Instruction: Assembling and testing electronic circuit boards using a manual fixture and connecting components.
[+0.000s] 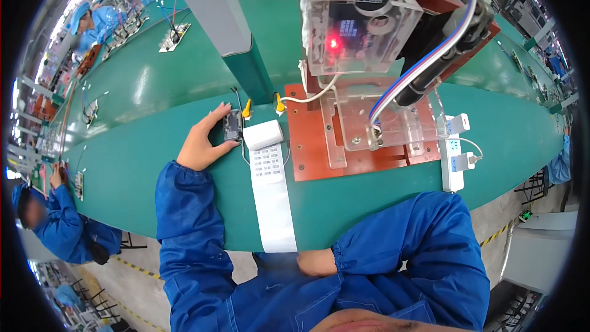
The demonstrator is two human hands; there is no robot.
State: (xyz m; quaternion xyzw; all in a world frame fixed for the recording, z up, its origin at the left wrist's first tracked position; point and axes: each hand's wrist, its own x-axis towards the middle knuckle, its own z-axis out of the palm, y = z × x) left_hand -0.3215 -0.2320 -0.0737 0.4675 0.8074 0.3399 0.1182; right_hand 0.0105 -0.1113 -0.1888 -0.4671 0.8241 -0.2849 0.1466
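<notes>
Left hand (204, 140) grips a small clear module (232, 125) beside the label roll (263, 134).

Green bench (153, 166): red-brown fixture plate (307, 160) at 3 o'clock of centre, white label roll (263, 134) with strip hung over the 6 o'clock edge, white power strip (452, 160) beyond the plate.
</notes>
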